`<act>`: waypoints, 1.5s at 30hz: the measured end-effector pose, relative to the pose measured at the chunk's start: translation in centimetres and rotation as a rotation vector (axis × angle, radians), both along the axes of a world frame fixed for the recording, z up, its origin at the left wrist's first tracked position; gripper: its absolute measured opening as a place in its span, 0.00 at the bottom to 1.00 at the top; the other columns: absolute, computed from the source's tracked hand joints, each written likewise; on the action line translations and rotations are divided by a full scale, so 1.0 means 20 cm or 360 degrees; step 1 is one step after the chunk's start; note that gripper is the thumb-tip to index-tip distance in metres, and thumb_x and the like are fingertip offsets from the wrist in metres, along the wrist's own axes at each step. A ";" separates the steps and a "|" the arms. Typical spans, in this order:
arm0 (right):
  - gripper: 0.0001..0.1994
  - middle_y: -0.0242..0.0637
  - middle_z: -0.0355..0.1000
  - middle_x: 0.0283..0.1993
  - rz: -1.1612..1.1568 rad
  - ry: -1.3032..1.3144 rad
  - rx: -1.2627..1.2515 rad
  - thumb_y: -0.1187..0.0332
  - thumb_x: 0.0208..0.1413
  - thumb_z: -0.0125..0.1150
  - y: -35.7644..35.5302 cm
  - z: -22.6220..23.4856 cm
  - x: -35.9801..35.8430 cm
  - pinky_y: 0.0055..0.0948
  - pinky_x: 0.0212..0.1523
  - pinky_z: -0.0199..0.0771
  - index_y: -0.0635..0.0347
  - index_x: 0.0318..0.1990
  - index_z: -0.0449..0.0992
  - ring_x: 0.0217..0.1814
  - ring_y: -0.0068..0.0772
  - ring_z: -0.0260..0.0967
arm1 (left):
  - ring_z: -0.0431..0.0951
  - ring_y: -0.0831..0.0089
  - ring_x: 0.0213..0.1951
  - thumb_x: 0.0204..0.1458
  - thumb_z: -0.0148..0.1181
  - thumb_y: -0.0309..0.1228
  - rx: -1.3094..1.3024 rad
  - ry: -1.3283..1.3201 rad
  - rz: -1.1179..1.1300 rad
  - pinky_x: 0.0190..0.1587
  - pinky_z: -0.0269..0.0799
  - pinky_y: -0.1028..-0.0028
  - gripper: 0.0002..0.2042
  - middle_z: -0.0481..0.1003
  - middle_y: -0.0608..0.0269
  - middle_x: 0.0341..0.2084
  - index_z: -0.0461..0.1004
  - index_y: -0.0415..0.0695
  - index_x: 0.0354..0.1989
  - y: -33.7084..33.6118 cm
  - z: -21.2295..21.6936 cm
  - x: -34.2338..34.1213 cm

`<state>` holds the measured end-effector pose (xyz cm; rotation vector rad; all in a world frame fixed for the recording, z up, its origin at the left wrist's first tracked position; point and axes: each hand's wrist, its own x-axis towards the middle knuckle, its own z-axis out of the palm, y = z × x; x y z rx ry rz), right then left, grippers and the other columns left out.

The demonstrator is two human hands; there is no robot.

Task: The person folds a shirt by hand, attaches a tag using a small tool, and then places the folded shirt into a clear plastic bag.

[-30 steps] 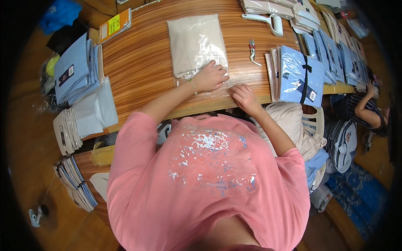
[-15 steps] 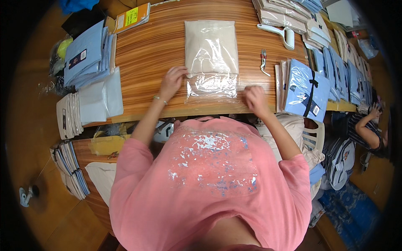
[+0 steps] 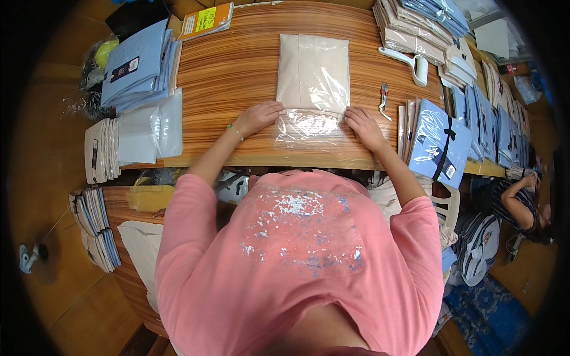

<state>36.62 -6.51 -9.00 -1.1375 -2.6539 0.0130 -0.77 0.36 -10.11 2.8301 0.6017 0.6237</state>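
A folded beige garment [image 3: 312,68] lies inside a clear plastic bag [image 3: 306,132] on the striped wooden table. The bag's loose, shiny end extends past the garment toward my body. My left hand [image 3: 259,117] holds the bag's left edge at the fingertips, close to where the garment ends. Opposite it, my right hand [image 3: 366,127] has its fingertips on the right edge, at the same level. Both hands look closed on the plastic, though the thumbs are mostly hidden.
Right of the bag lie a white lint roller [image 3: 415,65] and small red-handled snippers [image 3: 385,101]. Packed blue garments [image 3: 438,139] stand at the right edge. At left are blue garments [image 3: 133,65] and clear bags [image 3: 151,132]. Another person [image 3: 516,202] sits far right.
My right hand has moved in from beside the bag to its right edge, and its fingers have straightened. My left hand has come onto the left edge. The view has shifted slightly.
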 end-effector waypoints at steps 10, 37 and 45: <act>0.06 0.42 0.70 0.43 -0.0155 0.0243 -0.0099 0.67 0.52 0.53 0.01 0.03 -0.08 0.39 0.45 0.67 0.59 0.34 0.70 0.45 0.45 0.67 | 0.75 0.61 0.41 0.52 0.56 0.35 -0.0099 0.0224 0.0132 0.41 0.72 0.67 0.10 0.74 0.59 0.41 0.73 0.42 0.35 -0.04 0.04 0.07; 0.16 0.48 0.74 0.32 -0.1517 0.0980 -0.0519 0.51 0.59 0.47 0.29 -0.05 -0.24 0.45 0.36 0.67 0.50 0.38 0.76 0.36 0.55 0.70 | 0.68 0.88 0.24 0.54 0.55 0.48 -0.2377 -0.0923 0.1263 0.27 0.63 0.83 0.16 0.77 0.74 0.28 0.77 0.47 0.36 0.28 0.17 0.24; 0.14 0.47 0.74 0.32 -0.1473 0.1056 -0.0541 0.53 0.59 0.49 0.29 -0.07 -0.22 0.44 0.35 0.68 0.50 0.38 0.76 0.36 0.53 0.70 | 0.70 0.86 0.27 0.55 0.56 0.35 -0.2015 -0.1173 0.1133 0.29 0.64 0.84 0.10 0.78 0.70 0.29 0.78 0.41 0.36 0.43 0.11 0.35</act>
